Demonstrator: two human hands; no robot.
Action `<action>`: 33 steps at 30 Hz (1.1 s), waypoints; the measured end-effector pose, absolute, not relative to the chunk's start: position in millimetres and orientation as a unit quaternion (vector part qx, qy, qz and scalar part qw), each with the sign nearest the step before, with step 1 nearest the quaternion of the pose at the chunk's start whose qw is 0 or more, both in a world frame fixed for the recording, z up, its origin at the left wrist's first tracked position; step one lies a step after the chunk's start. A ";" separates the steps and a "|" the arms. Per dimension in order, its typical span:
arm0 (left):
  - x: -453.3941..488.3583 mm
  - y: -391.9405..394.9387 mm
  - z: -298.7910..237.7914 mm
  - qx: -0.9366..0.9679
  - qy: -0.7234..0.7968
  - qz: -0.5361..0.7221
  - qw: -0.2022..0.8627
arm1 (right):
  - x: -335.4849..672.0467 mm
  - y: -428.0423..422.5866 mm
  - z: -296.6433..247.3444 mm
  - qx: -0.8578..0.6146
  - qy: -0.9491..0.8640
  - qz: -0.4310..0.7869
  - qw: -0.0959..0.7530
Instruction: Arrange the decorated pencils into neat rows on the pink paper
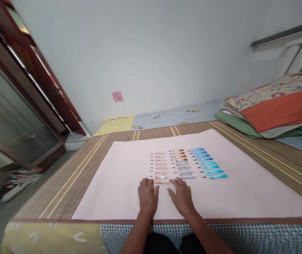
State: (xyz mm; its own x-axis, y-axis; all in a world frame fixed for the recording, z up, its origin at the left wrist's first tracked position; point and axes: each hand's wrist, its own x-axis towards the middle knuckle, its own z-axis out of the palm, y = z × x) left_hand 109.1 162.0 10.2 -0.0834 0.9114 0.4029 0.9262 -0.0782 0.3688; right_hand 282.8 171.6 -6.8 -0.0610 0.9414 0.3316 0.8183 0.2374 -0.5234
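Three columns of slim pens lie on a pale pink sheet. The left column holds clear pens with pink-red patterns (159, 167), the middle one brown pens (178, 155) above grey pens (185, 174), and the right one blue and turquoise pens (211, 166). My left hand (147, 195) rests at the tip end of the nearest clear pen (161, 182), fingers bent and thumb apart. At that pen's other end is my right hand (182, 195), its thumb and fingers spread. Neither hand is wrapped around a pen; whether the fingertips touch it is too small to tell.
The pink sheet (100, 190) lies on a striped brown mat (60, 183) over a bed. Folded bedding with an orange-edged pillow (280, 102) is at the right. A pink note (117, 96) sticks to the white wall. A glass-panelled door (21, 116) stands left.
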 end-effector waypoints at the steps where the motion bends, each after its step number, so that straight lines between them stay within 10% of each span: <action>1: 109.5 162.1 9.8 -0.678 -0.679 -0.281 0.015 | 282.5 171.5 -6.9 -0.610 -0.721 0.099 0.313; 33: 107.5 167.2 7.1 -0.639 -0.702 -0.314 -0.007 | 279.0 159.3 2.0 -0.499 -0.799 0.100 0.320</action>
